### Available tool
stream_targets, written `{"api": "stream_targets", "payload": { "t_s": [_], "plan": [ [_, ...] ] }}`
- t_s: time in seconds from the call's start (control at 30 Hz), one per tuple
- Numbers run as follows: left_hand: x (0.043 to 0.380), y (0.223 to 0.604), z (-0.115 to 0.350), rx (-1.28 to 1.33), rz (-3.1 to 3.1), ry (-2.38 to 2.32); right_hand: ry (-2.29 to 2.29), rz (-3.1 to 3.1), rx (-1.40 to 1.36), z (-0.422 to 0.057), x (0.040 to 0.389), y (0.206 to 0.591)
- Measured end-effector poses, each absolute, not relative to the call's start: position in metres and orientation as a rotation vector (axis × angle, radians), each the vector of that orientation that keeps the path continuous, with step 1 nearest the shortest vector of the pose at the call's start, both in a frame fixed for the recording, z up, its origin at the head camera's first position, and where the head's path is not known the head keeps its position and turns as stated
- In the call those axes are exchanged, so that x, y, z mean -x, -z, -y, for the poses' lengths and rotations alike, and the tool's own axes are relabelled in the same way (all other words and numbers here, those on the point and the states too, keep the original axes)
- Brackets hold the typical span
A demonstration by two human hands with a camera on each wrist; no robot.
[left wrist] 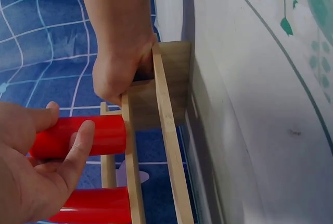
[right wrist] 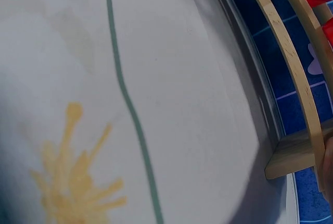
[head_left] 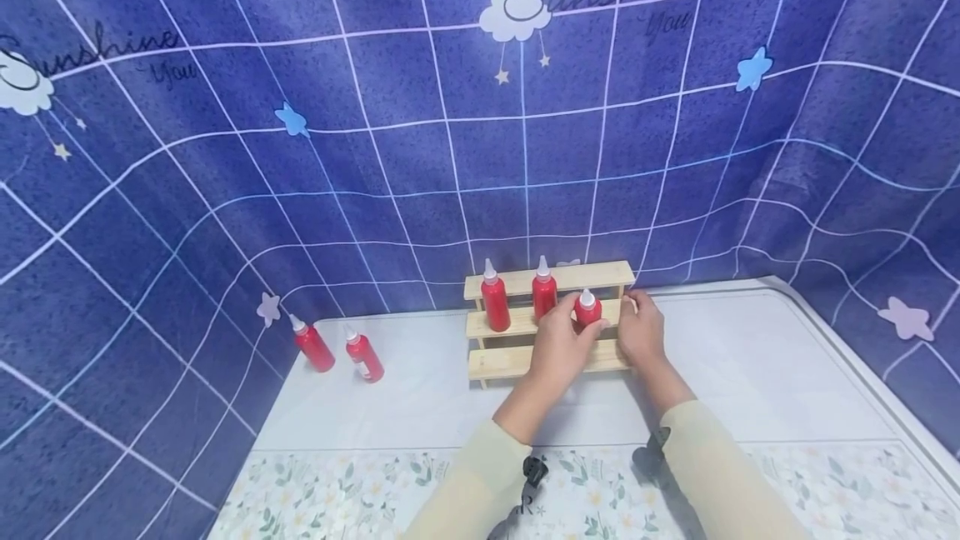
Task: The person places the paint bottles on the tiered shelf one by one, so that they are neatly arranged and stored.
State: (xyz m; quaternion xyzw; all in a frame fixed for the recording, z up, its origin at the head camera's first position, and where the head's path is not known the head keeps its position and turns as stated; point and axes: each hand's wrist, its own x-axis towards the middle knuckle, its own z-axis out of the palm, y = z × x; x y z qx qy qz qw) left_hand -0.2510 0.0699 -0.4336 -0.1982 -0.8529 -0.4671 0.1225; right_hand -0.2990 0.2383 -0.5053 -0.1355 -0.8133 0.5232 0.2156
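A three-step wooden rack (head_left: 504, 363) stands against the back curtain. My left hand (head_left: 558, 344) holds a red squeeze bottle (head_left: 588, 311) with a white pointed cap at the middle step's right part. In the left wrist view, thumb and fingers lie around that bottle (left wrist: 104, 133), its base right at the wooden step. My right hand (head_left: 641, 332) grips the rack's right end, fingers curled over the side panel (left wrist: 169, 70). Two more red bottles, one on the left (head_left: 495, 302) and one beside my left hand (head_left: 544, 290), stand upright on the middle step.
Two other red bottles, one at the far left (head_left: 313, 347) and one nearer (head_left: 365, 358), stand on the white tabletop (head_left: 427, 407). A floral mat (head_left: 360, 490) covers the table's front. Blue checked curtain (head_left: 390, 148) encloses the back and sides.
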Motion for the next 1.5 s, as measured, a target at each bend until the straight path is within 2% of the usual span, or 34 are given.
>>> {"api": "stream_targets", "payload": {
  "t_s": [0.43, 0.77, 1.07, 1.5],
  "plan": [
    [0.261, 0.433, -0.091, 0.45, 2.512, 1.25, -1.45, 2.269, 0.375, -0.239, 0.299, 0.506],
    [0.271, 0.442, -0.106, 0.374, 2.384, 1.737, -1.45, 2.253, 0.367, -0.241, 0.299, 0.504],
    [0.278, 0.45, -0.114, 0.349, 2.331, 1.844, -1.45, 2.266, 0.367, -0.24, 0.302, 0.507],
    [0.284, 0.459, -0.116, 0.326, 2.461, 1.607, -1.458, 2.278, 0.379, -0.238, 0.3, 0.506]
  ]
}}
